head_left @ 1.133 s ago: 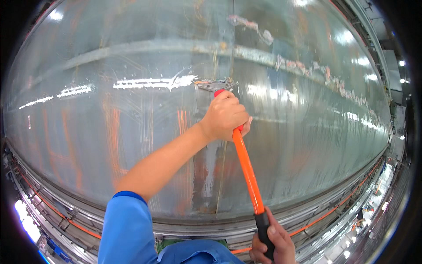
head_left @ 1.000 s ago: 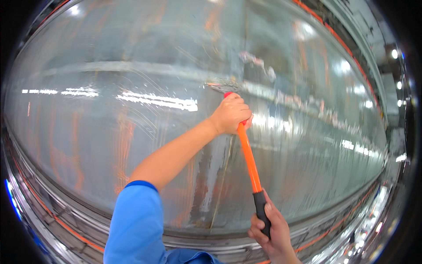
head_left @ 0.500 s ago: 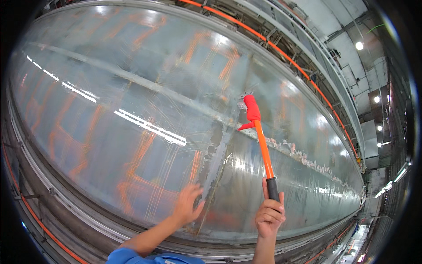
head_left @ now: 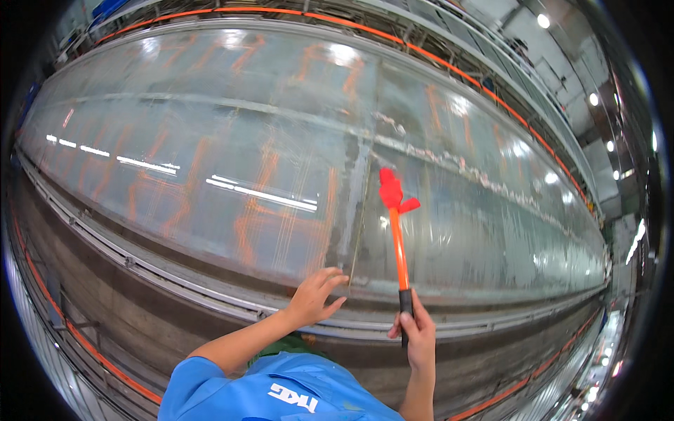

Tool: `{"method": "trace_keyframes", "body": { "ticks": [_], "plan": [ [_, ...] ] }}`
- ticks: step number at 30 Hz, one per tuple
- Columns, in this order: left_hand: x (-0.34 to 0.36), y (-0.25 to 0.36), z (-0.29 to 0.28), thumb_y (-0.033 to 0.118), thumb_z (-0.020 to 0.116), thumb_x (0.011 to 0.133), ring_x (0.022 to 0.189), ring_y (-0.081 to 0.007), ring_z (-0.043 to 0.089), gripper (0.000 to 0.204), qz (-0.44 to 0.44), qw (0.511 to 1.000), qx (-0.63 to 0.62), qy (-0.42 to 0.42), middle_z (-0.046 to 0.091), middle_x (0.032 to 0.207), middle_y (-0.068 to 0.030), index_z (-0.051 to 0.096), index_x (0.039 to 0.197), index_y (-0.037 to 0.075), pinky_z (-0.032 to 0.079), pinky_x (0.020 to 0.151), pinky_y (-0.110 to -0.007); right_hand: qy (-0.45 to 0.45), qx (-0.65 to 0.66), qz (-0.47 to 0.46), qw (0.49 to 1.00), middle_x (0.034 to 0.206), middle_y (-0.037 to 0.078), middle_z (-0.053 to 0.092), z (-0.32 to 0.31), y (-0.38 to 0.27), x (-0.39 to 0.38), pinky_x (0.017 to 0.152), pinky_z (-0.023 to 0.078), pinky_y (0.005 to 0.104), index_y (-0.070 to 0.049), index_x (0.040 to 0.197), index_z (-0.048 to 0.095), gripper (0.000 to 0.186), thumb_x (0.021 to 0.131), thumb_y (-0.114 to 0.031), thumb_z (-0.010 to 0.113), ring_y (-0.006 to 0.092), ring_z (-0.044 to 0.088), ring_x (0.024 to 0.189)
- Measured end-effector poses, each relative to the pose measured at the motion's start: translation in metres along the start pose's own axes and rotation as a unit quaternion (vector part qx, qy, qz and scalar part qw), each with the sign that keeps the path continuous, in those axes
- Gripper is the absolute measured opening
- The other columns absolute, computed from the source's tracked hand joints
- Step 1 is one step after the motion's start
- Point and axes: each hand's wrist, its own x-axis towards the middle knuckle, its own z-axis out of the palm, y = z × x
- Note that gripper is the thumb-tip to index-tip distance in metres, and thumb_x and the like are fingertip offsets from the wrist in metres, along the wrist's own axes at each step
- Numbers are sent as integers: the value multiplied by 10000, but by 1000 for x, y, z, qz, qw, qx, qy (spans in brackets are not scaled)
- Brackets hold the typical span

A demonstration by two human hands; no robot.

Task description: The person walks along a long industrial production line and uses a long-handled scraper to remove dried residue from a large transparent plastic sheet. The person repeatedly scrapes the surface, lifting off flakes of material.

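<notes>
My right hand [head_left: 419, 330] is wrapped round the black grip of a long-handled tool [head_left: 399, 245] with an orange shaft. Its head is covered in red, and a red piece sticks out to one side. The covering hides what kind of head it is. That head is over the large, wet-looking grey sheet surface [head_left: 449, 252], just right of a seam; whether it touches cannot be told. My left hand [head_left: 317, 296] is open and empty, fingers stretched out above the sheet's near edge, left of the seam.
Orange marks streak the sheet left of the seam. A pale crumbly ridge [head_left: 463, 167] runs along its right part. Metal rails [head_left: 210, 291] border the near side, and an orange pipe [head_left: 414, 48] follows the far side. Ceiling lamps glow at the right.
The tool's head has come nearer to me and its red side piece now points right instead of left. My view has shifted, showing more of the near rail and my blue shirt.
</notes>
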Motion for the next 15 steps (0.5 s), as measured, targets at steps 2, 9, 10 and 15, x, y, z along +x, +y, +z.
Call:
{"method": "trace_keyframes", "body": {
  "ticks": [2,9,10,15],
  "plan": [
    [-7,14,12,229,833,861,1354,-405,554,621,28,999,18,-20,541,1504,-169,588,1425,142,472,1110,-515,36,-29,51,998,878,35,649,-2,29,-65,678,582,286,-22,1659,362,653,1062,-95,617,141,666,714],
    [-45,40,91,277,852,827,1503,-374,427,656,133,981,52,-132,427,1630,-163,583,1417,178,318,1227,-608,72,-43,201,976,905,22,653,-5,96,-225,673,556,262,-28,1630,432,656,1018,-31,668,95,628,694],
    [-50,38,100,283,853,827,1511,-372,420,642,145,976,59,-153,421,1636,-167,590,1403,179,305,1232,-622,73,-47,206,975,905,18,650,-7,98,-237,670,553,260,-39,1623,449,652,1012,-31,677,92,619,690],
    [-64,14,119,299,852,822,1089,-244,644,295,185,974,31,-129,656,1062,-19,663,967,125,378,1189,-583,80,-77,222,969,1004,32,686,-10,95,-263,661,534,246,-75,1588,527,627,991,-43,715,53,588,756]
  ]
}}
